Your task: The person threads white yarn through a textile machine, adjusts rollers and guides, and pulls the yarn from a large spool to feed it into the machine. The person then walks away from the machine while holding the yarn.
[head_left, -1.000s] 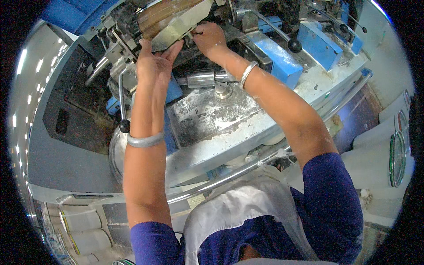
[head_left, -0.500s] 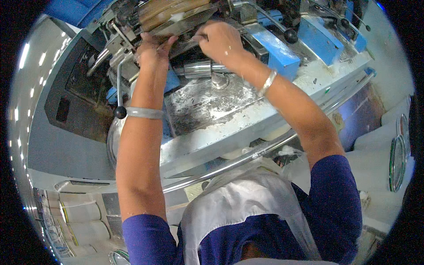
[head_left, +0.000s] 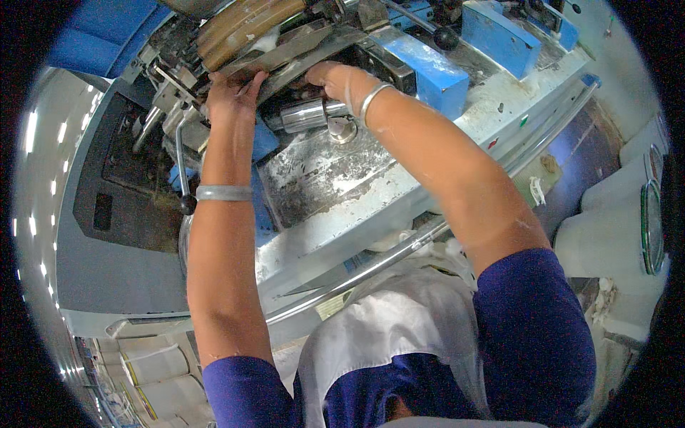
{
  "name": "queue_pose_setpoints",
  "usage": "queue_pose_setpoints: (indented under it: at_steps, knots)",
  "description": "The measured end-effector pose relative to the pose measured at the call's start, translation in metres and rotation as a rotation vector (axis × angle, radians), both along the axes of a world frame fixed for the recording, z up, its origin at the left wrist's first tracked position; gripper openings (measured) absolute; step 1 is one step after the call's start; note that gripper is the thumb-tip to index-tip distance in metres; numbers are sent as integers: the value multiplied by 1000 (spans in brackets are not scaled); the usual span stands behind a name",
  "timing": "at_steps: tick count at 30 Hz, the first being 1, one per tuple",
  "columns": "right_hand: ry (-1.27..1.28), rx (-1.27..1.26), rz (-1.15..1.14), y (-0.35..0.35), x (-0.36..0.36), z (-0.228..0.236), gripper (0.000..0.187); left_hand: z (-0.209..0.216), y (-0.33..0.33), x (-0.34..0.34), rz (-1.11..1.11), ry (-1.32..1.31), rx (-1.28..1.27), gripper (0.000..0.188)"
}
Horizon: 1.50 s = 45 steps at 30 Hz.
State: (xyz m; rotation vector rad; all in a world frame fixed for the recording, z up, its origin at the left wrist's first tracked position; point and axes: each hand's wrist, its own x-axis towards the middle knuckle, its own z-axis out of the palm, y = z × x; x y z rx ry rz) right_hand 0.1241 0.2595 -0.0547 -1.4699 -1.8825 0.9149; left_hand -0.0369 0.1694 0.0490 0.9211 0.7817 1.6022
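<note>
My left hand point(head_left: 234, 94) is raised at the lower edge of a long metal plate point(head_left: 282, 53) on the machine. Its thumb and a finger stand apart against the plate; the other fingertips are hidden. To its right, my right hand point(head_left: 339, 80) reaches into the dark gap below a metal bar. Its fingers bend inward and are pressed together; whatever they may hold is hidden. Just below that hand lies a shiny metal cylinder point(head_left: 303, 115) above a round metal post point(head_left: 342, 130). Behind the plate is a brown curved roller point(head_left: 246, 28) with a white fluff tuft point(head_left: 267, 39).
A lever with a black knob point(head_left: 187, 205) stands beside my left forearm. Blue machine blocks point(head_left: 428, 68) and another black-knobbed lever point(head_left: 446, 38) are at the upper right. A chrome rail point(head_left: 385, 258) runs along the front. White cylindrical cans point(head_left: 606, 239) stand at the right.
My right hand has lowered and gone deeper into the gap, its wrist now nearer the cylinder. My left hand stays at the plate. The whole view has shifted slightly.
</note>
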Motion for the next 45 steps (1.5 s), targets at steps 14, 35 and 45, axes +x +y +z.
queue_pose_setpoints:
  at_steps: [14, 35, 45]
  knots:
    - [474, 78, 38, -51, -1, 19, 29, -1, 5, -2, 12, -64, -33, 38]
    - [-472, 387, -171, 7, -18, -23, 44, -11, 21, -8, 17, -38, -211, 47]
    - [-326, 256, -20, -64, -1, 31, 48, -16, 14, -8, -8, -133, -194, 43]
